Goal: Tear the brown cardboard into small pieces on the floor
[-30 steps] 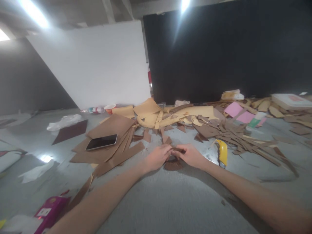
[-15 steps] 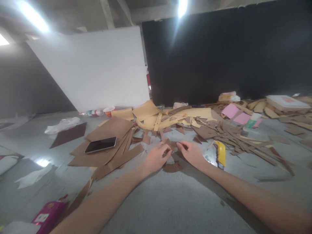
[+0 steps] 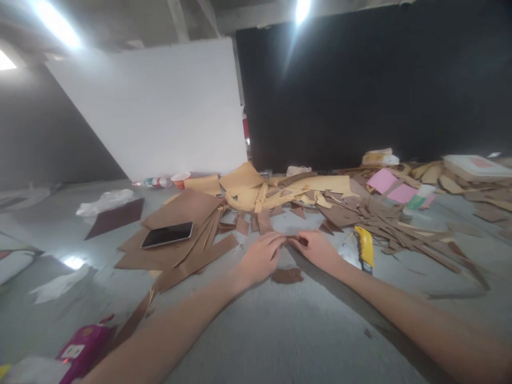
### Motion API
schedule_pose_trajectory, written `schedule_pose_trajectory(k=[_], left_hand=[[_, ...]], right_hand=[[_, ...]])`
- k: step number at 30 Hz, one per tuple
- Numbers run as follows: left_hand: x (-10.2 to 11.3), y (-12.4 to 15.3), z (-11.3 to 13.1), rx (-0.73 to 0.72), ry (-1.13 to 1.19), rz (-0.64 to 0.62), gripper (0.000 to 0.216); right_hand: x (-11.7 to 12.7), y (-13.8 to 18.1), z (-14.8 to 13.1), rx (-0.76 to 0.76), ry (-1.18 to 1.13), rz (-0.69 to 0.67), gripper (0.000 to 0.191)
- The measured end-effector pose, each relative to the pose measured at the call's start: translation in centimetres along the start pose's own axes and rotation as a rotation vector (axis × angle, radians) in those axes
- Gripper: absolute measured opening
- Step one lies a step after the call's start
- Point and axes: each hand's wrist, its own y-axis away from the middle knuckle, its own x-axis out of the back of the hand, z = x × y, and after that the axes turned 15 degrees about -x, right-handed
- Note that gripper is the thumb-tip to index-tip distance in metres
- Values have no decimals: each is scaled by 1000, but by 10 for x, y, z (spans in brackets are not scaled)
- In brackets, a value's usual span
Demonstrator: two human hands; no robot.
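Note:
My left hand (image 3: 261, 258) and my right hand (image 3: 318, 248) meet at the middle of the grey floor, fingertips together. Both pinch a small dark brown cardboard strip (image 3: 294, 239) between them. A brown corrugated scrap (image 3: 287, 276) lies on the floor just below the hands. A yellow utility knife (image 3: 365, 247) rests right of my right hand. Brown cardboard offcuts (image 3: 376, 218) lie scattered beyond the hands.
A black phone (image 3: 167, 234) lies on stacked brown cardboard sheets (image 3: 176, 213) at the left. Pink paper (image 3: 390, 184), a white board (image 3: 156, 106), a paper cup (image 3: 180, 177) and a magenta box (image 3: 82, 346) are around.
The hands lifted off the corrugated scrap and moved slightly away from me; the scrap now lies by itself below them, and the fingertips pinch a small strip.

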Motion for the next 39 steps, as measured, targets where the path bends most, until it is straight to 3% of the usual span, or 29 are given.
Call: schedule_pose_trajectory(k=[10,13,24,33,39], left_hand=[[1,-1,5,-94,-54,-119,45],[0,0,4,-62,-44,-112,45],[-4,3,0,-57,-52,-65,43],[-3,2,1,-85,-108,-102,42],[-4,2,0,-69,-60,-89,41]], right_hand=[[-5,1,3,-8,152,62,34],[-3,3,-1,-39,160,97,24],[2,4,-4,15,117,55,22],[-2,3,-2,96,13,62,18],[-1,3,-3,31,-3,69,13]])
